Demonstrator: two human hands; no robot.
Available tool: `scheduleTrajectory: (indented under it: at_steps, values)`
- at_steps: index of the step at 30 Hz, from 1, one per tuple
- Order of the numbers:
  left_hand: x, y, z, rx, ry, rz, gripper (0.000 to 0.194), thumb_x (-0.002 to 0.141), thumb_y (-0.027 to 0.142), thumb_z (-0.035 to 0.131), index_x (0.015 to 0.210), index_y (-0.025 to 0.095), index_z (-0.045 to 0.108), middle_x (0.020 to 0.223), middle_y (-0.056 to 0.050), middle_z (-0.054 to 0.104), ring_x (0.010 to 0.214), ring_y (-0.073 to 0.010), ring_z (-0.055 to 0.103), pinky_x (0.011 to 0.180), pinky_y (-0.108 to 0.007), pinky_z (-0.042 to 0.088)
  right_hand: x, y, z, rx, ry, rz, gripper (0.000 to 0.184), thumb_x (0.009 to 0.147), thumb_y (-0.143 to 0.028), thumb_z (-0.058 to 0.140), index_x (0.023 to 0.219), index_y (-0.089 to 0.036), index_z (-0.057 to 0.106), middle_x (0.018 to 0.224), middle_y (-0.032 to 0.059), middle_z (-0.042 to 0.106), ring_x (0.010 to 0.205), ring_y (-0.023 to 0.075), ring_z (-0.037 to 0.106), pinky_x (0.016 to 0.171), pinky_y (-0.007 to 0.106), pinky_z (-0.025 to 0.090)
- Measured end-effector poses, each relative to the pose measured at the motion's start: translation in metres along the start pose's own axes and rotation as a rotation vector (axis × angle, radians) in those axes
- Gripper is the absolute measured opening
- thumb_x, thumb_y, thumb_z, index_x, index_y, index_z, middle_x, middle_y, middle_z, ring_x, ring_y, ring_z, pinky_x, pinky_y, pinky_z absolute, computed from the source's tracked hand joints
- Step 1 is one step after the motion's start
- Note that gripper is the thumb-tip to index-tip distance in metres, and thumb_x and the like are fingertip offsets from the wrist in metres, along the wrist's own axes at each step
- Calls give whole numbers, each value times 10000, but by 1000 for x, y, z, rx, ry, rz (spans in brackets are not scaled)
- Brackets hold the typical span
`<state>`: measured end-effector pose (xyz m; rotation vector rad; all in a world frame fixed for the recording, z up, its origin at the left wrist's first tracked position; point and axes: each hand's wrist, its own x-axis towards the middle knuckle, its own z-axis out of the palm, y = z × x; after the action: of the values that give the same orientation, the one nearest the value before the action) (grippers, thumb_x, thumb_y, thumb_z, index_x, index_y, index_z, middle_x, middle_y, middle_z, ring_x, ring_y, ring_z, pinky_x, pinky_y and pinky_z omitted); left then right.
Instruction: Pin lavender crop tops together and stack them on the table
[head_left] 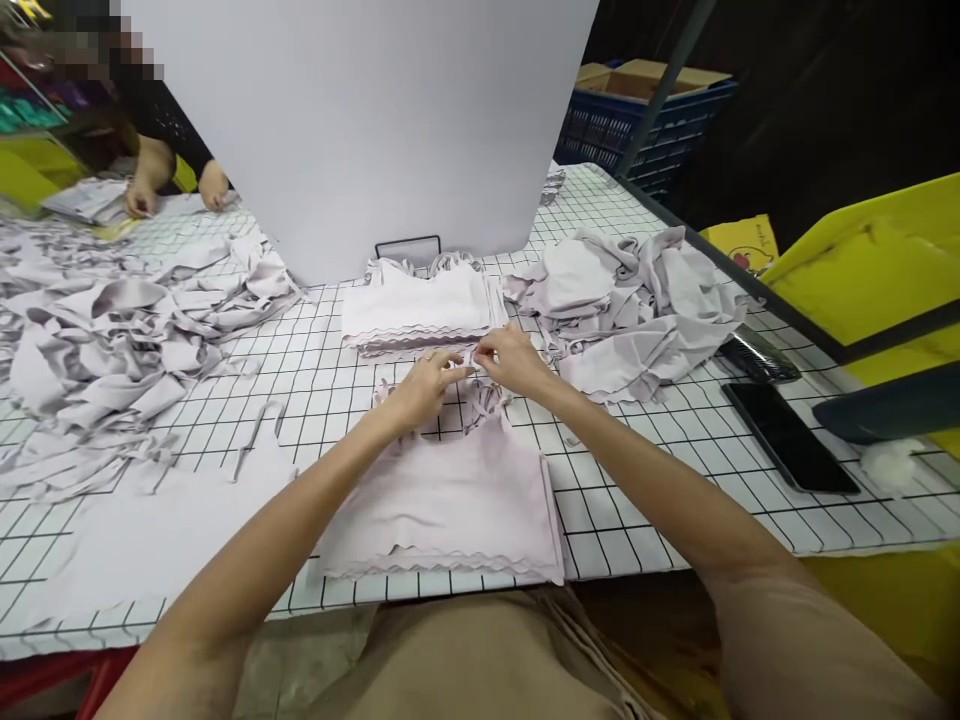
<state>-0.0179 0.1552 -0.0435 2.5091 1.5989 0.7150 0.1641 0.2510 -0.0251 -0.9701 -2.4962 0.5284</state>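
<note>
A stack of pale pink camisole tops [450, 495] with wavy hems lies flat in front of me, thin straps bunched at its upper edge. Above those straps, my left hand [426, 388] and my right hand [516, 362] meet with thumbs and forefingers pinched together. Between the fingertips is a small pale bit of strap, mostly hidden by the fingers. Just beyond the hands sits a second neat stack of tops [424, 305], its straps toward the back. One single top [187, 530] is spread out at the left, partly under my left forearm.
Loose pale fabric heaps lie left [112, 330] and right [637, 300] on the grid-patterned cloth [622, 520]. A tall white board [360, 120] stands behind. A phone [790, 438] and a dark cylinder [892, 405] are at right. A co-worker's hands [142, 195] are at far left.
</note>
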Motion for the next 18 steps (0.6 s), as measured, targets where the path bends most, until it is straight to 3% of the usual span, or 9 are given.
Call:
scheduleTrajectory:
  at_steps: [3, 7, 10, 13, 16, 18]
  values:
    - [23, -17, 13, 100, -115, 85, 334, 852, 42, 517, 1021, 212, 750, 1091, -113, 648, 973, -229, 555, 846, -384, 476, -11, 9, -1, 31, -59, 13, 150, 854, -207, 636, 716, -172, 685, 782, 56, 642, 892, 232, 484, 796, 373, 377]
    - [31, -19, 13, 74, -106, 192, 160, 901, 149, 548, 880, 164, 706, 1027, -111, 682, 1041, -241, 567, 945, -414, 445, -32, 9, 3, 88, -93, 24, 193, 801, -361, 763, 890, -191, 744, 841, 46, 620, 929, 231, 469, 836, 371, 373]
    - [25, -11, 5, 53, -96, 216, 170, 897, 121, 500, 913, 147, 667, 843, -74, 684, 821, -188, 612, 817, -333, 484, -33, 4, 11, 116, -102, -15, 97, 820, -277, 720, 852, -190, 747, 780, 37, 586, 894, 221, 445, 827, 375, 354]
    - [15, 0, -6, 53, -95, 124, 194, 895, 139, 499, 931, 148, 689, 820, -63, 683, 663, -148, 588, 622, -257, 438, -32, -2, 16, 119, -7, -99, 133, 822, -165, 622, 702, -171, 679, 689, 26, 540, 836, 206, 430, 794, 368, 339]
    - [4, 12, -24, -12, -71, -30, 211, 887, 164, 521, 888, 155, 732, 790, -60, 688, 646, -142, 585, 622, -260, 426, -36, -4, 14, 113, 153, -198, 117, 794, -136, 586, 685, -174, 609, 697, 17, 528, 814, 197, 433, 787, 371, 333]
    - [-1, 21, -38, -154, -88, -208, 188, 870, 210, 566, 852, 158, 746, 760, -54, 693, 659, -150, 590, 640, -271, 438, -41, -4, 11, 121, 228, -244, 124, 793, -131, 573, 680, -184, 571, 695, 12, 517, 804, 195, 434, 793, 377, 336]
